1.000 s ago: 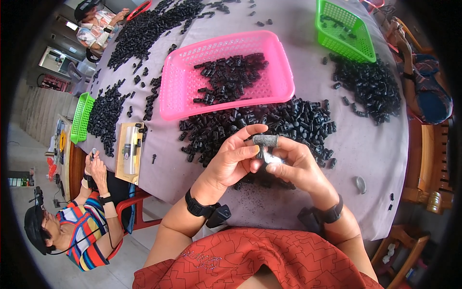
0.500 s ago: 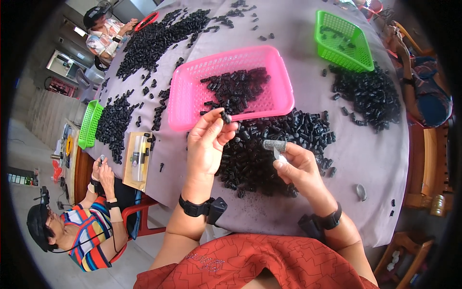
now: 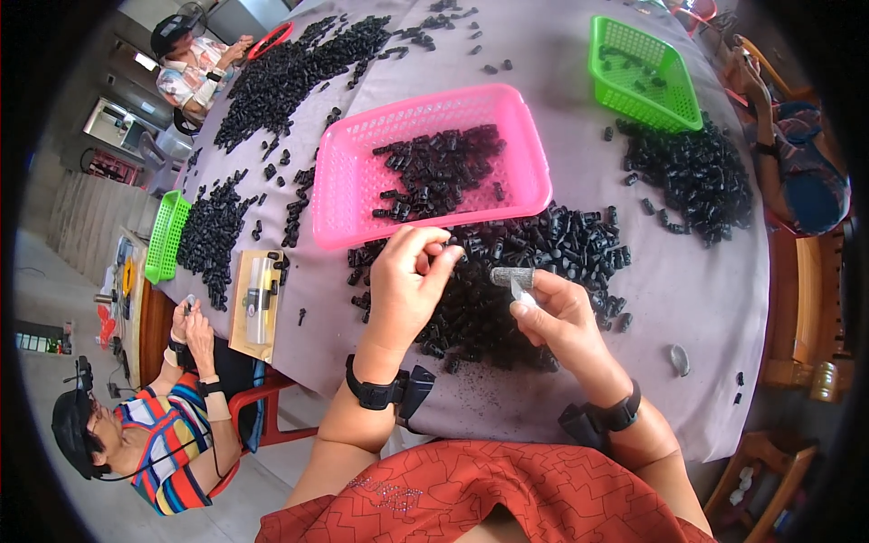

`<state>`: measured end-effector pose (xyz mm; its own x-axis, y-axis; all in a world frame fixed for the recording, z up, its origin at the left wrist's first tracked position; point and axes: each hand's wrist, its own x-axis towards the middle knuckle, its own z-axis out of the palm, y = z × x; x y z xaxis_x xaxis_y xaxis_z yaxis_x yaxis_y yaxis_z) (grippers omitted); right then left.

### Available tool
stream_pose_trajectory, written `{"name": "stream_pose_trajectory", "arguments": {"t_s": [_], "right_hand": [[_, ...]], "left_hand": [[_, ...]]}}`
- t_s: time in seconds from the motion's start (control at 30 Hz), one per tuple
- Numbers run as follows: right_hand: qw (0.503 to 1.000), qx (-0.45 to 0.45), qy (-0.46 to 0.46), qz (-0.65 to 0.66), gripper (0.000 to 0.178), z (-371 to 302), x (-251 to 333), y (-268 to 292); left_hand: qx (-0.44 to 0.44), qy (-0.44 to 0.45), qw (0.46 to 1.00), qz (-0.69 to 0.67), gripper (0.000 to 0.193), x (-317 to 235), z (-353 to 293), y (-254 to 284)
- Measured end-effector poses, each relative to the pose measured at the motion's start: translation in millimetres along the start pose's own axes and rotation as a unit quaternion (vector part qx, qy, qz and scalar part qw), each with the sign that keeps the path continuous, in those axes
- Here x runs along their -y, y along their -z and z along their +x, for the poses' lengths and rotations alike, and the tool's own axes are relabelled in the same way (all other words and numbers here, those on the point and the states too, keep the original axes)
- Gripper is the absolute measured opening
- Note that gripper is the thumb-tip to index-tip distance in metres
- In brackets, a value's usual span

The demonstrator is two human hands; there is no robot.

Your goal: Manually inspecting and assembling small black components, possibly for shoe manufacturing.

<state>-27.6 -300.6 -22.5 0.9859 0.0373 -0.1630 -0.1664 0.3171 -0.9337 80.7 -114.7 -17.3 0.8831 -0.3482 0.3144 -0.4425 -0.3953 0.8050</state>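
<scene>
Grey cylinder (image 3: 512, 277) with whitish piece (image 3: 520, 291) under it, above near-middle pile of black parts (image 3: 575, 249). Right hand (image 3: 563, 312) has both pinched, thumb and fingers closed on them. Left hand (image 3: 415, 271) half-curled, thumb near fingertips, over pile's left part; can't tell if it grips a part. Pink basket (image 3: 536, 149) just beyond pile, black parts inside. Green basket (image 3: 644, 107) far right on surface (image 3: 507, 412).

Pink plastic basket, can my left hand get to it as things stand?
Probably yes: your left hand is right by the pink plastic basket, with nothing visibly blocking the way.
</scene>
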Motion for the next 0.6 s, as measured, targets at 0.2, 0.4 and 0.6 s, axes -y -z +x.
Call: {"name": "stream_pose_trajectory", "arguments": {"t_s": [0.2,0.4,0.6], "right_hand": [[1.0,-0.001,0.008,-0.005,0.028,-0.2,-0.3,-0.1],[1.0,-0.002,0.007,-0.011,0.024,0.4,-3.8,0.9],[1.0,-0.003,0.003,-0.004,0.023,-0.1,-2.5,-0.3]], "left_hand": [[0.033,-0.124,0.964,0.232,0.032,-2.5,-0.7,-0.4],[0.045,-0.128,0.963,0.234,0.03,-4.9,-1.6,-0.5],[0.049,-0.126,0.963,0.232,0.028,-4.6,-2.5,-1.9]]}}
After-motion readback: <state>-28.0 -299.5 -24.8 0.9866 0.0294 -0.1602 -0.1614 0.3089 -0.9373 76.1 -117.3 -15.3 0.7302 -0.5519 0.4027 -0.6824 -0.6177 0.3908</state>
